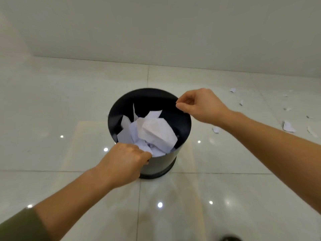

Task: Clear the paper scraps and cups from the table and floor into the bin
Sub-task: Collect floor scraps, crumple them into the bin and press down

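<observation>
A black round bin (182, 131) stands on the white tiled floor in the middle of the view, filled with crumpled white paper (154, 131). My left hand (125, 162) grips the bin's near rim, fingers curled over the edge. My right hand (199, 105) pinches the far right rim between thumb and fingers. Several torn paper scraps (288, 126) lie on the floor to the right of the bin, one small scrap (215, 130) just under my right forearm.
A pale wall (156, 28) runs along behind the bin. Glossy floor tiles (52, 110) reflect ceiling lights. A dark shoe tip (230, 238) shows at the bottom edge. No table or cups are in view.
</observation>
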The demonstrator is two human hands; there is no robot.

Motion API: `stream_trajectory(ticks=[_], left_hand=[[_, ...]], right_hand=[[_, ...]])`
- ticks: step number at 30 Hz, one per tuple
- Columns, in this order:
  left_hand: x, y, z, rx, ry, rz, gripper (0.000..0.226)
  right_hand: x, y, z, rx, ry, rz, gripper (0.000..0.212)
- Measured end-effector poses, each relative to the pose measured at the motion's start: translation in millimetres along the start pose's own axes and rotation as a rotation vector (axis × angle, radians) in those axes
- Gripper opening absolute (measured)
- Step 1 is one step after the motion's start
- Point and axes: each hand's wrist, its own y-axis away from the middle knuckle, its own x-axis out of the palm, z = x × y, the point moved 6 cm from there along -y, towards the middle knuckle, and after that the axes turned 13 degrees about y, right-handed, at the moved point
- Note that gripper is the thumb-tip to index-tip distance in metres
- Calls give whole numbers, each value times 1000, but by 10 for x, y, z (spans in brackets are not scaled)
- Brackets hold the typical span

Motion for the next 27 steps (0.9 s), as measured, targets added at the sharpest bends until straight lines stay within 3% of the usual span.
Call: stream_trajectory(ticks=[8, 17, 27], left_hand=[[-253, -915, 101, -83, -30, -47, 29], [-250, -1558, 364, -245, -64, -62, 34], [-69, -2147, 960, -173, -157, -64, 41]], right_hand=[[-407, -437, -685, 11, -60, -63, 13], [-512, -1213, -1087, -155, -129, 41, 20], [-281, -2035, -1008, -207, -111, 62, 17]])
